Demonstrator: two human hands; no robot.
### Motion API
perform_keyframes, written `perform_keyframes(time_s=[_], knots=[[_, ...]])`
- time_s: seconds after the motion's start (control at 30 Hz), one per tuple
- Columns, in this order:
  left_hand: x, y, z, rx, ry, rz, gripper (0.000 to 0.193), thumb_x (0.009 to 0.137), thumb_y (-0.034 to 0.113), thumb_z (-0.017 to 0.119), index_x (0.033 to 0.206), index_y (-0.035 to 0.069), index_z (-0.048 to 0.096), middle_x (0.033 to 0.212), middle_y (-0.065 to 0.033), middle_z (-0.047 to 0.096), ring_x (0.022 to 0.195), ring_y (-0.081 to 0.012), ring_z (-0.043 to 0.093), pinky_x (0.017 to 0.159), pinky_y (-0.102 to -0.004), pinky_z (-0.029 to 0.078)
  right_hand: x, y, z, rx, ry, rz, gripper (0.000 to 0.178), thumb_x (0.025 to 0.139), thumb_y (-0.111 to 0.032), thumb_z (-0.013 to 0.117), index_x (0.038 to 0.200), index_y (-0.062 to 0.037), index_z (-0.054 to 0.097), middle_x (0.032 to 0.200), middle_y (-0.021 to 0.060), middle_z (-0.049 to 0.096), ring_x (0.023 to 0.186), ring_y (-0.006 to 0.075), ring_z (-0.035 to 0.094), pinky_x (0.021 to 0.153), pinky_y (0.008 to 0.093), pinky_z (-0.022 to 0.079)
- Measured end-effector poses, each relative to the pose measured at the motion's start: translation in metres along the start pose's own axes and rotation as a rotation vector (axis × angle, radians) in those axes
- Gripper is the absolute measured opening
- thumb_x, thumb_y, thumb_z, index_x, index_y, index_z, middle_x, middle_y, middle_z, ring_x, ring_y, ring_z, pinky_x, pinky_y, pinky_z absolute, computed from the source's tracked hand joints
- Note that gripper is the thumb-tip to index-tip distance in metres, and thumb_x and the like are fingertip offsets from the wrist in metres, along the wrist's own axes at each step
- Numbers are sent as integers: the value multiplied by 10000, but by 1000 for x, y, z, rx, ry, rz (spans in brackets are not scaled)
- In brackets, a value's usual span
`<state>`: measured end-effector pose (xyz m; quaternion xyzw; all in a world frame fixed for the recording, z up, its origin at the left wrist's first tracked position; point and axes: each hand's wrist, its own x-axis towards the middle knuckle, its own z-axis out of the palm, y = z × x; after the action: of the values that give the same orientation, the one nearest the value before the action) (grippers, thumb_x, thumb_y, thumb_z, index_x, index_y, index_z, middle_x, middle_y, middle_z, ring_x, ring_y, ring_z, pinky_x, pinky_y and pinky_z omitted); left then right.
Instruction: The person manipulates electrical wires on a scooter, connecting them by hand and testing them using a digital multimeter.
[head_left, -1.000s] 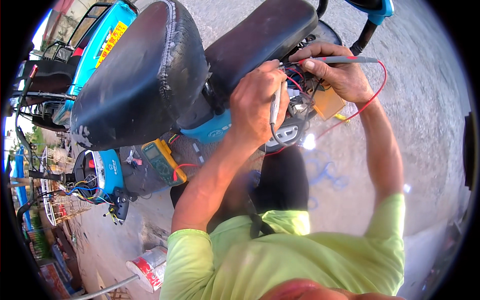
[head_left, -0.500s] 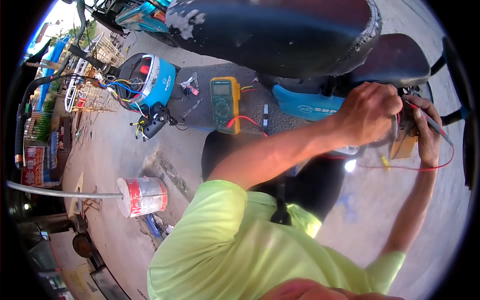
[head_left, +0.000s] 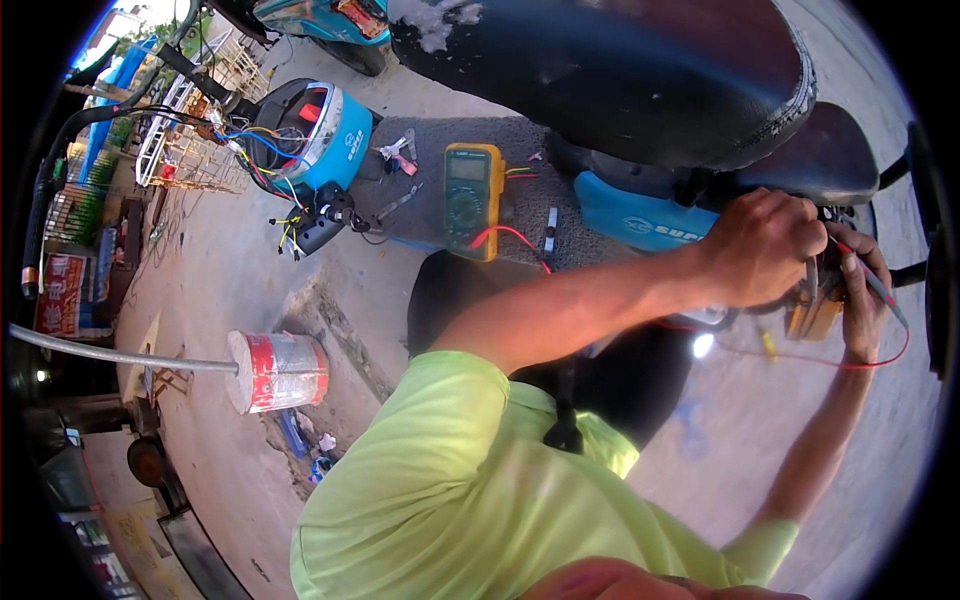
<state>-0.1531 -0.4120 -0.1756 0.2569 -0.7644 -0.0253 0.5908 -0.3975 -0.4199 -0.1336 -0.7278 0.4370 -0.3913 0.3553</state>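
At the rear of a blue electric scooter, my left hand is closed, its fingertips turned away from view. What it grips, if anything, is hidden. Close beside it, my right hand pinches a test probe with a red tip and a greyish handle. From that probe a red lead loops down and back to the left. Both hands are at the rear light area, below the back seat; the exact contact point is covered by my fingers. A yellow-cased multimeter lies on the scooter's footboard.
The large black seat overhangs the work. At the front, loose wires spill from the opened blue cowl. A red and white bucket with a metal pole stands on the concrete to the left. Another blue scooter is behind.
The view has shifted slightly, so the scooter and multimeter appear farther right. Both hands stay at the scooter's rear, the right one still pinching the test probe.
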Motion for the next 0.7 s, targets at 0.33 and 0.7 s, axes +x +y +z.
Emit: perform_keyframes(time_s=[0.33, 0.7], knots=[[0, 0, -4, 5, -37, -16, 406, 719, 3, 751, 1050, 85, 532, 1066, -150, 673, 962, -365, 683, 843, -493, 547, 0, -1, 0, -21, -9, 2, 310, 1043, -242, 635, 1248, -14, 684, 1210, 108, 716, 1112, 184, 678, 1039, 312, 514], [-1, -1, -3, 2, -29, -16, 400, 728, 11, 752, 1054, 79, 531, 1073, -157, 675, 964, -360, 683, 845, -489, 547, -1, 7, -2, 89, -19, 3, 327, 1024, -234, 662, 1240, 10, 676, 1242, 134, 710, 1136, 193, 673, 1050, 322, 509]])
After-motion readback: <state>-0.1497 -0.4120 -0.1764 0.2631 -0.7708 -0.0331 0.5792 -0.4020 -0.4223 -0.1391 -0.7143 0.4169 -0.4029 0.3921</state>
